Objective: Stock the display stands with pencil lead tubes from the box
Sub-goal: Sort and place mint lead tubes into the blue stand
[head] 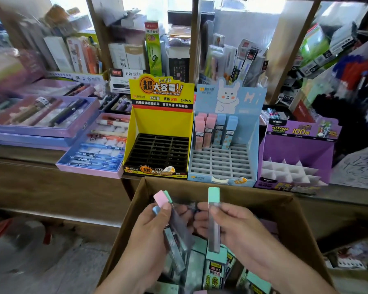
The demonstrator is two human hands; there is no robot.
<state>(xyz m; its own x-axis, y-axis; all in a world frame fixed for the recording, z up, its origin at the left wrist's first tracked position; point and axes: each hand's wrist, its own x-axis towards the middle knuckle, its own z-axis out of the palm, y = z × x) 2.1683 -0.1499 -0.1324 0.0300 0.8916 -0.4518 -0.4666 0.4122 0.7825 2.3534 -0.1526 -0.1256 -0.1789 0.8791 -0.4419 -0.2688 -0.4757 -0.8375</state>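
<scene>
**Stocking at an early stage.** The blue display stand [250, 115] carries a few pink- and blue-capped tubes [212, 132] upright in its rear slots, its grey grid otherwise unfilled; the yellow display stand [159, 124] to its left shows only vacant black slots; the purple display stand [295, 149] to its right shows only white dividers; most of the work therefore appears to remain. The cardboard box [289, 221], open just in front of the stands, holds many loose tubes [216, 270] yet to be placed. The left hand [149, 234] grasps a small bundle of tubes [176, 232] with pink, green and blue caps, above the box; the right hand [236, 225] pinches a single green-capped tube [214, 221] upright between thumb and fingers, beside the bundle and apart from it. Each tube is a slim, rectangular, translucent grey case with a pastel cap; any printing on the held tubes is too blurred to read.
</scene>
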